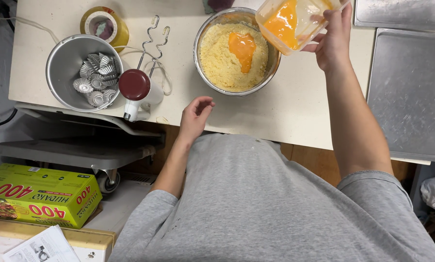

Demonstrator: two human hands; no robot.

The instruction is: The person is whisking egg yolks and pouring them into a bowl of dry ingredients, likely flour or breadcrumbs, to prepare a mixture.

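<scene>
Head view: tilted egg container [295, 22] in right hand [331, 43]; left hand [195, 116] near bowl [237, 53]

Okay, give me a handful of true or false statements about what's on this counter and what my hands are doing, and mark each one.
1. The right hand holds a clear plastic container with orange liquid tilted over the steel bowl. True.
2. The bowl holds only plain water. False: it holds yellow crumbs with an orange pool on top.
3. The left hand grips the hand mixer. False: it is empty, at the counter edge.
4. Small fluted tins lie in the grey metal pot. True.
</scene>
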